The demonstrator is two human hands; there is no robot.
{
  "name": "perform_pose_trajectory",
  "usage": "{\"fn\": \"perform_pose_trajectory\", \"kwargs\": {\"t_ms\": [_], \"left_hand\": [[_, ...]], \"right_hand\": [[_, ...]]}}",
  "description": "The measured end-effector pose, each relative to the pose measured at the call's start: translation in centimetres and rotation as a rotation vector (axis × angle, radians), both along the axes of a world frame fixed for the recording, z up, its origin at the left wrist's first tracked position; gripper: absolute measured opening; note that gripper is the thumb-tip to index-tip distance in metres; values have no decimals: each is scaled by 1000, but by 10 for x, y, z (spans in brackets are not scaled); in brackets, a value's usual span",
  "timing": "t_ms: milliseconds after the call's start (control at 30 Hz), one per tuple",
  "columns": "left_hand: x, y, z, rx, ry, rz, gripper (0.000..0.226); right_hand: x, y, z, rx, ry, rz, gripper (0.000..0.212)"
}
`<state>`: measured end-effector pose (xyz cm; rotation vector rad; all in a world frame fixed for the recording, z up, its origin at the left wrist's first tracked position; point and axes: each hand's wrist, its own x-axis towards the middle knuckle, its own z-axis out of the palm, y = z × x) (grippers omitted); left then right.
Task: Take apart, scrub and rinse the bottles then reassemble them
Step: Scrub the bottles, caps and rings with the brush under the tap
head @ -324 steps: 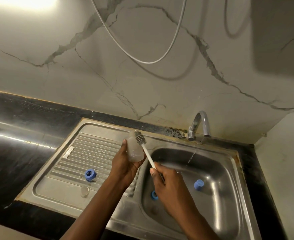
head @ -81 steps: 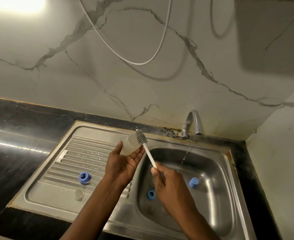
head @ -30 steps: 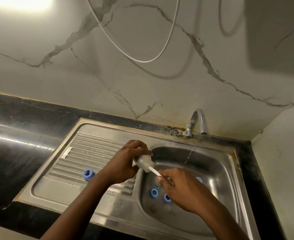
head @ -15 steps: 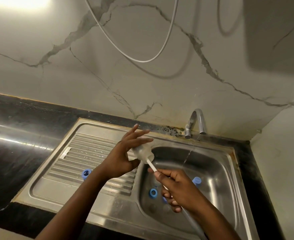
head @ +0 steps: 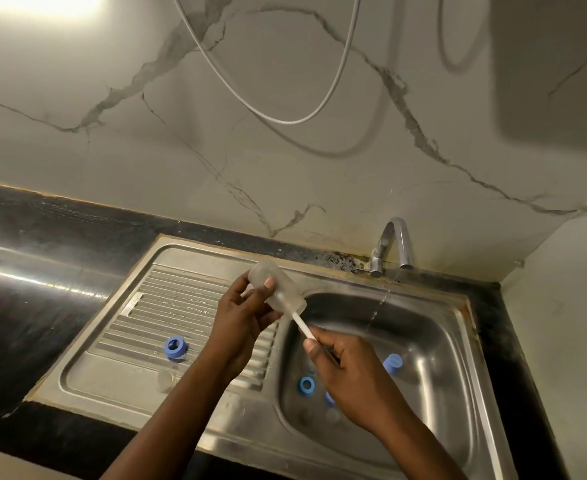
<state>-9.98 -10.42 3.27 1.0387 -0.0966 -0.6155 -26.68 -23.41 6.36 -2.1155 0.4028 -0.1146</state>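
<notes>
Scrubbing looks midway to me: my left hand (head: 240, 320) grips the bottle (head: 278, 289), my right hand (head: 347, 372) pinches the brush (head: 302, 323) pushed inside it. A blue ring (head: 175, 347) lies loose left of my left hand; rinsing and reassembly remain.

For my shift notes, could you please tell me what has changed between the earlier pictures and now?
The brush head, earlier outside above the bottle, is now inside it; the left hand has tipped the bottle's mouth toward the right hand. Unchanged: right hand holds the brush, blue ring on the drainboard, tap running.
</notes>
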Motion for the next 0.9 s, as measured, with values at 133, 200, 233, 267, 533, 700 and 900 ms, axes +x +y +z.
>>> {"fn": "perform_pose_trajectory", "kwargs": {"t_ms": [133,200,233,267,533,700,900], "left_hand": [[-4,-6,5,38,81,59,57],[-1,-6,6,98,68,109,59],[-1,-6,7,126,56,127,60],[0,-6,8,149,43,144,60],[0,-8,12,188,-53,159,52],[-7,-8,3,100,-27,31,56],[-8,-1,-3,-67,49,-56,57]], "right_hand": [[1,0,-1,-255,38,12,32],[1,-1,3,-431,79,49,43],[1,-2,8,-488,112,74,46],[1,-3,13,-539,151,101,48],[-1,-5,3,-464,130,78,46],[-5,-3,-6,-75,56,10,24],[-7,2,7,458,63,8,23]]}}
